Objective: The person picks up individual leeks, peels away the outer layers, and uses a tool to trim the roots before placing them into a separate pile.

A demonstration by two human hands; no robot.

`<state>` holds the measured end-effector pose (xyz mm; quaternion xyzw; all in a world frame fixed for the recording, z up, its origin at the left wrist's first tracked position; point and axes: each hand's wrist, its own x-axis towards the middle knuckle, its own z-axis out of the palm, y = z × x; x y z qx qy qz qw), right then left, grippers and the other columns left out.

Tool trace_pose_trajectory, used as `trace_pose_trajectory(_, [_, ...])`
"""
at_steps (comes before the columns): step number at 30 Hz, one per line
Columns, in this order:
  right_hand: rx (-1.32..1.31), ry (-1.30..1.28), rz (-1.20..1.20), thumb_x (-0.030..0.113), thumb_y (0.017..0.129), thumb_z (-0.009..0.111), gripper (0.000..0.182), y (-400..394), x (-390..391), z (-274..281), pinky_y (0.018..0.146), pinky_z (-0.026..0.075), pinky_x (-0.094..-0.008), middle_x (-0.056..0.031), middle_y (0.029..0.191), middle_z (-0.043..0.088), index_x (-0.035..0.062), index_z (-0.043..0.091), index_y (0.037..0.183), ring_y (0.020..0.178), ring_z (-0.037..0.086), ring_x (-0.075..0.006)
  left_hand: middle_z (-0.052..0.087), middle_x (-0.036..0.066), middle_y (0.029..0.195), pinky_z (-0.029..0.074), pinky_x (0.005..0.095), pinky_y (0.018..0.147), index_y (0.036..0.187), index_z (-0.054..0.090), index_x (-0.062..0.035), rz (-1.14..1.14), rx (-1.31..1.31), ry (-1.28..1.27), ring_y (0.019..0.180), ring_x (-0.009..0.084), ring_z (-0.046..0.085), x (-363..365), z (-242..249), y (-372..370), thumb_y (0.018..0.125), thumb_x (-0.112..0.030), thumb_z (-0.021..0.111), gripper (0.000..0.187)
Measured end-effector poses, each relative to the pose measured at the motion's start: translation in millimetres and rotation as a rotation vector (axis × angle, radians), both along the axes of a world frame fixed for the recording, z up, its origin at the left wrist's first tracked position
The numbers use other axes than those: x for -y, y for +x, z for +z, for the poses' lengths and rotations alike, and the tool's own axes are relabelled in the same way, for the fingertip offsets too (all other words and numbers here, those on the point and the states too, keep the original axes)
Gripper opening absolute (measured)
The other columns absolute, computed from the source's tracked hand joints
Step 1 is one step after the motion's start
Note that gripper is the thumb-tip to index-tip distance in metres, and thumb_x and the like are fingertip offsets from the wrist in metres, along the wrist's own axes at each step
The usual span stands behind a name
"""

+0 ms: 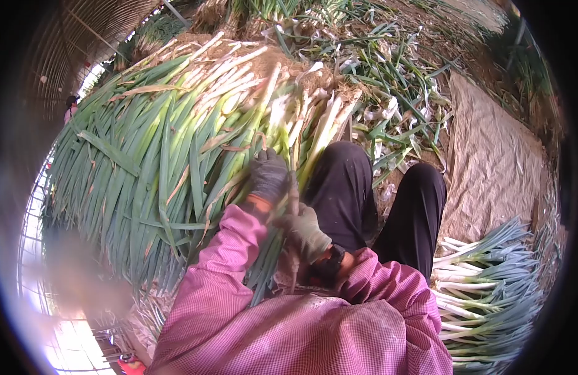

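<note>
My left hand [268, 177], in a dark grey glove, is closed on the green leaves of a long green onion at the near edge of a big heap of green onions [145, 150]. Their pale stems and roots point away from me, and the leaves hang toward me. Just right of it, my right hand [306, 231], in a lighter grey glove, is wrapped around a thin grey-brown rod [294, 194] that runs lengthwise between my arms. The stems beyond the rod's far end look blurred.
My knees [345, 194] in black trousers rise right of the hands. Stripped leaves and peelings [395, 106] litter the ground ahead. A brown cloth [492, 162] lies at the right, with cleaned green onions [482, 294] stacked near it. A curved, ribbed wall [82, 47] stands at the far left.
</note>
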<state>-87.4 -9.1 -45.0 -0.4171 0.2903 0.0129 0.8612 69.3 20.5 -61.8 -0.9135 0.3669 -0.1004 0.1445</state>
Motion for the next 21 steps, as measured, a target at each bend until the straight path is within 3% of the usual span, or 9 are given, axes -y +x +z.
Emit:
trace_pose_trajectory(2, [-0.011,0.019,0.006,0.002,0.075,0.070,0.029,7,10,3,0.064,0.051,-0.0332,-0.0104,0.084,0.063,-0.0038,0.057,0.101,0.072,0.063,-0.0213,0.057,0.015,0.110,0.040,0.0461,0.087,0.099,0.065,-0.0077,-0.014,0.058,-0.010,0.104,0.0297,0.053,-1,-16,6,0.079,-0.030,0.064,0.030])
trace_pose_trajectory(5, [0.024,0.108,-0.097,-0.001,0.075,0.068,0.023,18,18,-7,0.056,0.049,-0.0336,-0.0101,0.079,0.062,-0.0030,0.058,0.094,0.064,0.061,-0.0217,0.060,0.016,0.111,0.043,0.0465,0.085,0.101,0.063,-0.0064,0.048,-0.045,0.085,0.103,0.0307,0.058,7,0,-2,0.081,-0.029,0.065,0.030])
trace_pose_trajectory(8, [0.020,0.103,-0.143,0.000,0.074,0.069,0.021,12,26,9,0.056,0.049,-0.0338,-0.0097,0.078,0.061,-0.0028,0.058,0.092,0.064,0.060,-0.0216,0.064,0.018,0.107,0.048,0.0463,0.080,0.105,0.061,-0.0056,0.182,-0.278,-0.014,0.099,0.0350,0.064,11,-11,1,0.083,-0.024,0.065,0.028])
trace_pose_trajectory(9, [0.011,-0.006,-0.072,0.000,0.074,0.068,0.022,14,26,2,0.056,0.048,-0.0328,-0.0095,0.078,0.061,-0.0031,0.058,0.093,0.064,0.060,-0.0212,0.065,0.020,0.103,0.050,0.0472,0.079,0.108,0.058,-0.0045,0.132,-0.289,-0.027,0.096,0.0371,0.065,6,-14,1,0.085,-0.023,0.064,0.030])
trace_pose_trajectory(12, [0.027,0.079,-0.124,-0.001,0.074,0.069,0.025,23,22,-29,0.057,0.047,-0.0312,-0.0091,0.079,0.061,-0.0033,0.059,0.096,0.067,0.060,-0.0198,0.066,0.022,0.096,0.052,0.0493,0.079,0.115,0.053,-0.0035,0.108,-0.426,-0.201,0.092,0.0399,0.066,-16,1,-7,0.087,-0.020,0.062,0.033])
trace_pose_trajectory(16, [0.075,0.031,-0.059,-0.001,0.074,0.070,0.025,14,29,-12,0.058,0.049,-0.0295,-0.0086,0.081,0.063,-0.0028,0.060,0.097,0.068,0.061,-0.0185,0.065,0.025,0.097,0.052,0.0475,0.069,0.118,0.055,-0.0103,0.261,-0.483,-0.097,0.087,0.0400,0.066,-49,20,-39,0.089,-0.018,0.060,0.030])
trace_pose_trajectory(18, [0.059,-0.033,-0.058,-0.002,0.076,0.069,0.021,10,19,-7,0.059,0.052,-0.0297,-0.0095,0.079,0.065,-0.0034,0.061,0.096,0.067,0.064,-0.0195,0.065,0.024,0.096,0.052,0.0467,0.069,0.115,0.057,-0.0100,0.190,-0.479,-0.070,0.084,0.0380,0.066,-72,21,-46,0.088,-0.018,0.060,0.028])
trace_pose_trajectory(21, [0.110,0.094,0.024,-0.002,0.076,0.069,0.022,3,16,0,0.061,0.053,-0.0300,-0.0086,0.079,0.065,-0.0035,0.061,0.096,0.069,0.064,-0.0190,0.065,0.021,0.092,0.051,0.0458,0.070,0.109,0.061,-0.0091,0.072,-0.467,-0.148,0.080,0.0347,0.065,-92,40,-65,0.087,-0.017,0.060,0.023])
